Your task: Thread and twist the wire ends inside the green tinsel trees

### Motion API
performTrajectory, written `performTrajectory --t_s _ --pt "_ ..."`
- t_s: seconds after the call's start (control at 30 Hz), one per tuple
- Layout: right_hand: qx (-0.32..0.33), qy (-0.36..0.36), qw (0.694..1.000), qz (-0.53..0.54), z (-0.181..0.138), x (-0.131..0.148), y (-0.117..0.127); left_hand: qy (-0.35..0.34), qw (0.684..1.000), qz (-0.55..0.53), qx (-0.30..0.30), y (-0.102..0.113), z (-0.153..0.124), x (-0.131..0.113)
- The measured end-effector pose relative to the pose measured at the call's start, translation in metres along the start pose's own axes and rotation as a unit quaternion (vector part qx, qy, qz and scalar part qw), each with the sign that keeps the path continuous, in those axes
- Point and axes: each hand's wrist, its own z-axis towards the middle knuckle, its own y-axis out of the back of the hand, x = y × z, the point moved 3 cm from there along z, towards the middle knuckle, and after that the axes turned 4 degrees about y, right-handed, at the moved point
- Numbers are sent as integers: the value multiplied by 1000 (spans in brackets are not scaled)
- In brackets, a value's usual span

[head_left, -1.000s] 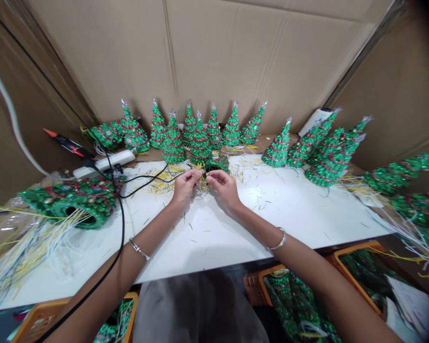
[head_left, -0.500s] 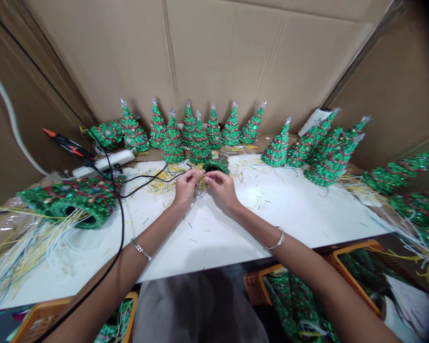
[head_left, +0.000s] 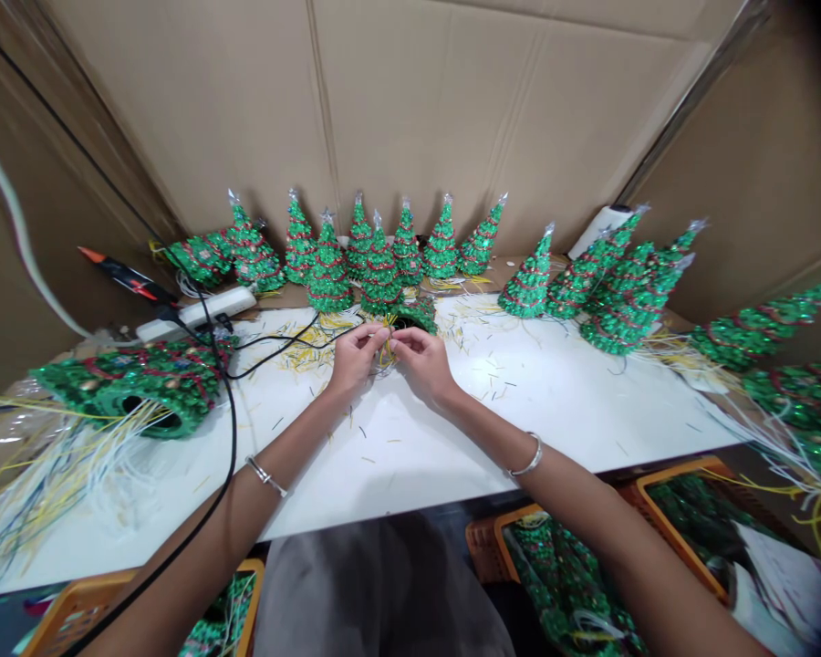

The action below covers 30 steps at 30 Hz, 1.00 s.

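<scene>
My left hand (head_left: 356, 354) and my right hand (head_left: 422, 361) meet fingertip to fingertip over the middle of the white table (head_left: 547, 401). Both are closed in a pinch on thin yellow wires (head_left: 389, 321), whose ends stick up between the fingers. Just behind them a small green Christmas tree (head_left: 420, 315) lies on its side, its dark hollow base facing me. My hands hide part of it and where the wires run. Cut yellow and dark wire bits (head_left: 301, 342) are strewn around my hands.
Several decorated trees (head_left: 381, 274) stand along the cardboard wall (head_left: 410, 109). At left lie a larger tree (head_left: 143, 383) trailing wires, a power strip (head_left: 198, 313), a black cable (head_left: 231, 411) and a soldering iron (head_left: 127, 276). Orange baskets (head_left: 489, 547) with trees sit below the table's front edge.
Both hands stay almost in place, still pinched together. The yellow wire ends now fan out more visibly above the fingertips. The whole view has shifted very slightly.
</scene>
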Motion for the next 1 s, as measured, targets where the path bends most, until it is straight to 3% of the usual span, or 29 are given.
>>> performTrajectory --t_s 0.2,0.43,0.67,1.0 --pt "8 0 1000 -15 0 3 0 6 1000 23 15 5 3 2" --pt "2 56 997 -59 -1 8 1 19 1000 24 3 8 4 2" --pt "-6 55 998 -1 -2 15 2 61 998 -28 -20 9 3 5" --pt "26 73 985 -155 -8 16 -4 71 995 -61 -28 7 2 7"
